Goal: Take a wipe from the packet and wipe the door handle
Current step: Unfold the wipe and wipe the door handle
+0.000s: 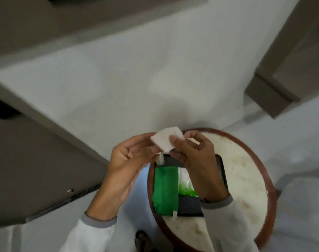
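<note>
A folded white wipe is held up between both my hands, above the far edge of a small round table. My left hand pinches its left side with the fingertips. My right hand grips its right side, thumb on top. Below the hands a green wipe packet lies on a dark flat object on the table, with a white tab sticking out at its far end. No door handle is in view.
The round table has a pale top and a reddish-brown rim. A brown door stands at the left, a brown frame at the upper right. White floor lies beyond.
</note>
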`<state>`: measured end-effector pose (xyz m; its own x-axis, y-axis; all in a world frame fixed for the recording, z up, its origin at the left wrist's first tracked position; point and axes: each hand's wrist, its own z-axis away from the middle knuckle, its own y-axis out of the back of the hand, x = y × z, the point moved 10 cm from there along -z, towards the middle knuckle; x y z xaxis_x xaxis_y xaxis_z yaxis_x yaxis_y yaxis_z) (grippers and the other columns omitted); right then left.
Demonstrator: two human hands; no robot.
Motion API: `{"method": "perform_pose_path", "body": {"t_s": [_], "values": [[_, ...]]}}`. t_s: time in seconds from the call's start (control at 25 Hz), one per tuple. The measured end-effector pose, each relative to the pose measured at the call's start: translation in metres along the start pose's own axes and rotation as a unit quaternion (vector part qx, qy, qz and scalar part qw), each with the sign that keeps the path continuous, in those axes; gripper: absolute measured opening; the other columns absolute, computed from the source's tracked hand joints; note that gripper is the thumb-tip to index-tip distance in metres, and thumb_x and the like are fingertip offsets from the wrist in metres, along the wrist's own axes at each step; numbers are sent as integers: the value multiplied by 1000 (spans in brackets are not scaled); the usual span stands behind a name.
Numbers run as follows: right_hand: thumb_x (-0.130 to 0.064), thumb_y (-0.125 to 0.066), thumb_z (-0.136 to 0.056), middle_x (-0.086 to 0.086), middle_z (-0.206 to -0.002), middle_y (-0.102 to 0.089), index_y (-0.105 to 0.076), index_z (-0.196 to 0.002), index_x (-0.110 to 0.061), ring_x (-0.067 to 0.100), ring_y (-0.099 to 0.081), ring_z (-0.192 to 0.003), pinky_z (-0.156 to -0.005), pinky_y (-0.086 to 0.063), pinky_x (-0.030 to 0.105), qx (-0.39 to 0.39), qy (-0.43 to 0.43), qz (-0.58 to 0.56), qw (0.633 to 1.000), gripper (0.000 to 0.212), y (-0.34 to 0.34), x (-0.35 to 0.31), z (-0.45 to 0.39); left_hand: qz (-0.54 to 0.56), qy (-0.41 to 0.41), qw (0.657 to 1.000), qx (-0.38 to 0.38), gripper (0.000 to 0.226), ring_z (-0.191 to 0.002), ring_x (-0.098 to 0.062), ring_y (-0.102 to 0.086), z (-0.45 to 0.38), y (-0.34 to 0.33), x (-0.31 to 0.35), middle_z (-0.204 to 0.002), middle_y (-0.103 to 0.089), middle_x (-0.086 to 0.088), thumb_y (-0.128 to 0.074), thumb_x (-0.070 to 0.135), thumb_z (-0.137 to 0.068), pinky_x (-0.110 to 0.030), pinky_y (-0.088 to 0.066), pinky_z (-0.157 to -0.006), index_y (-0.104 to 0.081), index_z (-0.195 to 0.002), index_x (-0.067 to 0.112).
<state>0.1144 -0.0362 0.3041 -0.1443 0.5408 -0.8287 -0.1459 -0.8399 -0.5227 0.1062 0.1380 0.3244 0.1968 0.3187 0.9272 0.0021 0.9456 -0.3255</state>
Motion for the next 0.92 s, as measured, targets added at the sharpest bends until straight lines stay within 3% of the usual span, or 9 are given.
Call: {"method": "perform_pose_path", "body": {"t_s": [0.08,0.16,0.28,0.4,0.52,0.6,0.68,0.84,0.92], "values": [[-2,-79,-86,24,-81,-75,-64,-84,-4,30,-77,-72,-64,-64,28,-36,37,28,998,15,-62,-13,10,-13,-62,995,74,31,-87,-20,-82,21,26,52,-97,-86,-7,-88,25,-64,-21,-67,-69,-89,-95,23],[-10,-80,-87,19,-92,-79,-67,-88,-5,32,-78,-86,-73,-64,32,-56,64,105,991,13,-116,-15,22,-18,-97,984,148,29,-88,-25,-80,42,64,90,-93,-85,-10,-89,28,-64,-27,-69,-71,-88,-92,20],[-41,-85,-82,1,-122,-70,-70,-110,-17,18,-67,-115,-88,-59,32,-71,174,265,946,40,-187,-17,48,-39,-131,973,186,12,-87,-27,-78,71,126,136,-93,-84,-17,-80,1,-89,-37,-64,-84,-84,-96,10],[-28,-86,-84,4,-129,-66,-80,-100,-11,16,-62,-121,-96,-54,32,-131,273,359,883,24,-261,-2,67,-74,-134,970,186,16,-89,-34,-80,90,181,169,-95,-84,-18,-74,-8,-95,-36,-68,-80,-84,-100,3],[-7,-77,-90,5,-111,-77,-83,-88,-6,13,-71,-109,-93,-57,32,-169,219,327,904,6,-318,30,66,-112,-121,967,193,26,-87,-23,-82,100,242,198,-89,-86,-6,-67,-10,-100,-30,-70,-74,-83,-96,10],[-8,-72,-94,6,-91,-81,-82,-88,-8,14,-77,-91,-83,-61,28,-182,168,298,922,12,-346,51,67,-117,-107,970,184,33,-82,-4,-79,100,277,212,-92,-85,4,-62,-2,-105,-30,-68,-74,-81,-96,23],[-15,-73,-96,9,-83,-81,-82,-88,-10,17,-78,-82,-77,-63,28,-183,149,294,926,13,-374,68,68,-88,-72,981,155,22,-82,0,-78,96,304,218,-92,-84,10,-67,11,-105,-28,-68,-72,-78,-101,30],[-42,-73,-83,9,-85,-76,-79,-85,-13,16,-72,-84,-75,-59,30,-161,64,197,965,30,-392,97,56,-120,-84,977,157,19,-81,-16,-81,87,341,224,-83,-86,1,-81,1,-93,-20,-67,-59,-83,-90,19],[-47,-77,-81,10,-101,-78,-78,-101,-11,20,-73,-95,-78,-60,33,-172,-44,93,980,41,-398,130,55,-125,-67,980,137,17,-74,-12,-79,82,345,222,-79,-85,-3,-87,1,-88,-21,-63,-53,-83,-84,17]]}}
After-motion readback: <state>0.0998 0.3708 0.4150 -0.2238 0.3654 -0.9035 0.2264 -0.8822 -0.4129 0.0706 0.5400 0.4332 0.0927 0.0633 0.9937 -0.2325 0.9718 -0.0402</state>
